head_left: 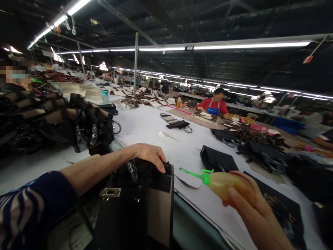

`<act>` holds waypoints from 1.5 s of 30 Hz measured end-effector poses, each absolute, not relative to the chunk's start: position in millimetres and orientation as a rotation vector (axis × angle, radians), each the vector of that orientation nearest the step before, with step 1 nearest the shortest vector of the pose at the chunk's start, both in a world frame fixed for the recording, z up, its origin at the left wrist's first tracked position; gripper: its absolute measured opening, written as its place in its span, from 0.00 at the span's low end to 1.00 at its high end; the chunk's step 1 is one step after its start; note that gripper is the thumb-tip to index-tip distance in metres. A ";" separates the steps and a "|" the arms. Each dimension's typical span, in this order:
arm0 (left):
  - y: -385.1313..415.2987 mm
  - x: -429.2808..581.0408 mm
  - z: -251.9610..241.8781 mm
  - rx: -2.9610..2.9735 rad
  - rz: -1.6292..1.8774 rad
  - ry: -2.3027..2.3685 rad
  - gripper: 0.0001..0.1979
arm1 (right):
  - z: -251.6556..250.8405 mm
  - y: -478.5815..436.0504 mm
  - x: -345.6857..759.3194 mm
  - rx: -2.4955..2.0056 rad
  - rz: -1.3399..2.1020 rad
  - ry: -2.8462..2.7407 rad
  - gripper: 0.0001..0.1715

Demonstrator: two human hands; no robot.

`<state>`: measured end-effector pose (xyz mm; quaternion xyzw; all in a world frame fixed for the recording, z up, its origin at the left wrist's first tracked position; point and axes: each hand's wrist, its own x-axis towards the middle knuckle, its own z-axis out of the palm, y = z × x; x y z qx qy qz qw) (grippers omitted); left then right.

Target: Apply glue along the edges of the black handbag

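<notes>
My left hand (149, 155) rests on top of a black handbag (137, 205) at the table's near edge, fingers curled over its upper rim. The bag has a metal clasp on its front and a tan side panel. My right hand (249, 205) grips a yellow squeeze bottle (223, 183) with a green nozzle that points left toward the bag. The nozzle tip hangs just right of the bag, apart from it.
A long white table (161, 135) runs away from me, with black bag pieces (217, 159) and straps on it. Stacked black bags (52, 121) stand at the left. A person in red with a blue apron (214, 104) works across the table; others sit farther back.
</notes>
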<state>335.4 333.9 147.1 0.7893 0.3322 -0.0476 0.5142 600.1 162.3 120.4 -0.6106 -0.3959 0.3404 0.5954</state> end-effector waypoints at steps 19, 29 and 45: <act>327.3 332.4 152.0 1.862 -0.270 0.767 0.08 | 131.6 168.8 574.6 -1.706 0.239 -1.414 0.32; 329.5 334.3 147.5 1.840 -0.264 0.760 0.07 | 128.4 173.4 574.9 -1.768 0.230 -1.440 0.31; 333.6 336.4 146.1 1.947 -0.360 0.732 0.11 | 125.2 172.2 574.2 -1.829 0.186 -1.435 0.29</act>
